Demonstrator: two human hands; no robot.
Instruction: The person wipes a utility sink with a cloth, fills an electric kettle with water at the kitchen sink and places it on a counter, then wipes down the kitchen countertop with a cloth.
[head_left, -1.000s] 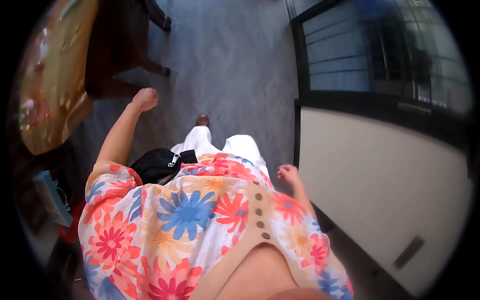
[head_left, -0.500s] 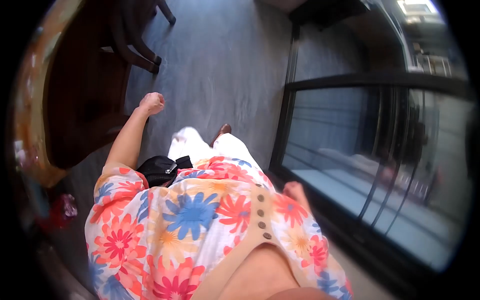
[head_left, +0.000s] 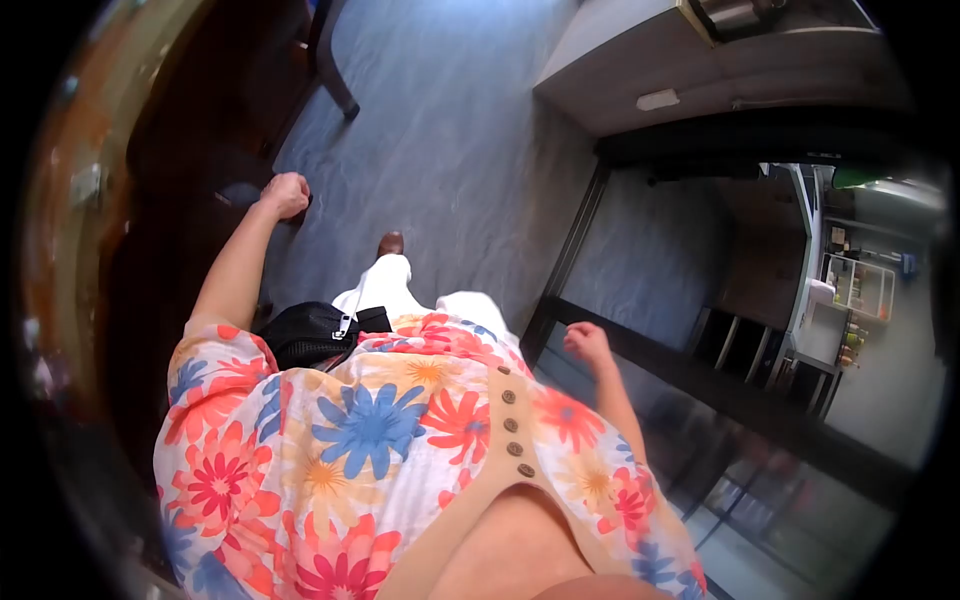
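You wear a thin, matt cloth shirt (head_left: 365, 430); the surface (head_left: 112, 130) looks like glossy wood, the floor (head_left: 440, 140) smooth, faintly shiny.

Table (head_left: 112, 135) to the left, door frame (head_left: 690, 376) to the right, floor (head_left: 440, 130) between, bag (head_left: 308, 338) at left hip

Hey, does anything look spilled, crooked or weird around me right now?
Nothing stands out. The grey floor shows no visible spill, and the black bag sits at the waist. The picture's left edge is too blurred to judge.

Left hand (head_left: 287, 195) curled, arm (head_left: 235, 258) extended forward; right hand (head_left: 587, 343) loosely curled.
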